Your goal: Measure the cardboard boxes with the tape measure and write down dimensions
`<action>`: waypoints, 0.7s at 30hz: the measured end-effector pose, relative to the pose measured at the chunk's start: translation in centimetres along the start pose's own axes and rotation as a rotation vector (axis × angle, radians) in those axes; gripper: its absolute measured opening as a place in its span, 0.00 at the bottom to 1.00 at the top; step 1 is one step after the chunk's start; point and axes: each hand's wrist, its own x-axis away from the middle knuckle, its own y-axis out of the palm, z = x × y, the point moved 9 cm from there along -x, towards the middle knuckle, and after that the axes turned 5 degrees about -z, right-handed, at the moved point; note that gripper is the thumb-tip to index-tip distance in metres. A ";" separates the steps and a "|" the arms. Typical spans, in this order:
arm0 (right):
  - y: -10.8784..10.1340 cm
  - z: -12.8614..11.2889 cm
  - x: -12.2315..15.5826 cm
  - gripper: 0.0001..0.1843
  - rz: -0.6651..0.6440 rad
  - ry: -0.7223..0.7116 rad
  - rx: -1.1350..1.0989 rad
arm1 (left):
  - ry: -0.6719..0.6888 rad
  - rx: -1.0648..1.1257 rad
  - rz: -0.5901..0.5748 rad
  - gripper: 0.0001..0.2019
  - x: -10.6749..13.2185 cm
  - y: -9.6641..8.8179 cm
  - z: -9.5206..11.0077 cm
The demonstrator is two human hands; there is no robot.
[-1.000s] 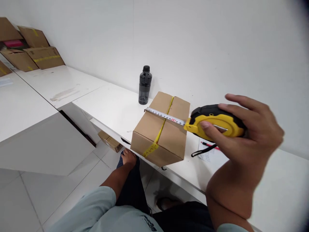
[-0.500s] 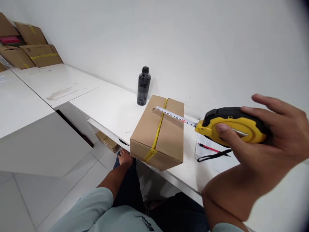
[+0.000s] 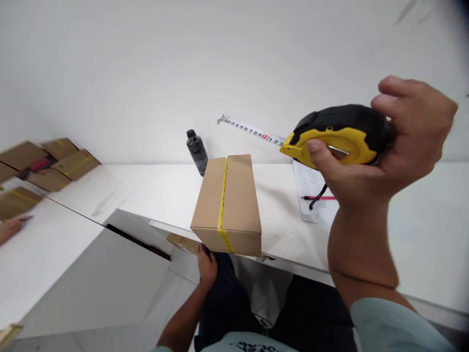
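Observation:
My right hand (image 3: 410, 132) is wrapped around a yellow and black tape measure (image 3: 335, 134), thumb on its side. A short length of white blade (image 3: 252, 133) sticks out to the left, its metal hook free in the air in front of the wall. Below the blade, a closed cardboard box (image 3: 234, 195) with yellow tape along its top sits at the table's front edge. My left hand (image 3: 207, 264) rests on my knee below the table edge, close to the box's lower corner. Its fingers lie extended, with their tips partly hidden.
A dark water bottle (image 3: 198, 151) stands behind the box by the wall. A written sheet (image 3: 308, 171) with a red pen (image 3: 324, 198) lies to the right. Cartons (image 3: 75, 164) are stacked at far left, near another person's hand (image 3: 10, 230). Another carton (image 3: 183, 242) is under the table.
The tape measure has lifted up and away from the box, so its blade no longer lies across the top. My view has turned, and another person's hand now shows at left.

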 end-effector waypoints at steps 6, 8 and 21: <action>-2.7 0.0 0.0 0.36 0.186 0.045 0.000 | 0.839 0.125 0.257 0.30 10.7 -4.8 8.2; -3.3 0.1 0.1 0.35 0.248 0.038 -0.021 | 0.971 0.165 0.429 0.30 13.2 -8.7 11.3; -4.1 0.7 1.0 0.36 0.364 0.113 -0.084 | 0.677 0.055 0.424 0.20 8.1 -25.0 27.8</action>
